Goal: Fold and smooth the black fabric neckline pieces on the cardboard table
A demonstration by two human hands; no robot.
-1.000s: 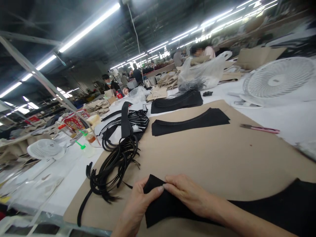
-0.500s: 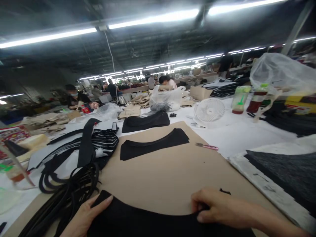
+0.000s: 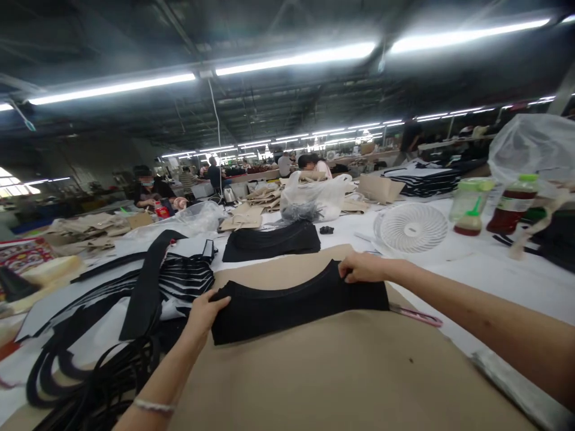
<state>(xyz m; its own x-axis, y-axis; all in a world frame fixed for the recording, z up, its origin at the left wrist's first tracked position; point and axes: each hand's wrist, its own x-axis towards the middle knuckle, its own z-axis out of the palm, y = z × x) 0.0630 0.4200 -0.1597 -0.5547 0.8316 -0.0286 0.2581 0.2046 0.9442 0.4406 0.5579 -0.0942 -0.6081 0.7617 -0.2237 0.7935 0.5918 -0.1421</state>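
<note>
My left hand point(image 3: 204, 311) pinches the left end of the black piece point(image 3: 291, 305), thumb on top and fingers tucked at its edge. My right hand point(image 3: 362, 267) is closed over its far right corner, knuckles up, arm stretched out across the cardboard point(image 3: 341, 377). The piece lies on the far part of the cardboard, spread nearly flat between my hands with its curved edge turned away from me. It is dark enough that I cannot tell whether more pieces lie under it. So I judge the laying-down mostly done: the cloth is down and drawn out to its full width. Both ends are still in my grip, though, and the near left corner sits a little askew. What is left, as I read it, is to square the edges and let go. Just past the cardboard another black stack point(image 3: 272, 239) rests on the white table point(image 3: 494, 281), with a plastic bag point(image 3: 314, 194) behind it. A pink tool point(image 3: 415, 315) lies just beside the piece's right end, under my forearm. To my left are striped cloth point(image 3: 188, 272) and a tangle of black straps point(image 3: 90, 371). To my right stand a small fan point(image 3: 411, 228) and two bottles point(image 3: 469, 206), well clear of my hands.
</note>
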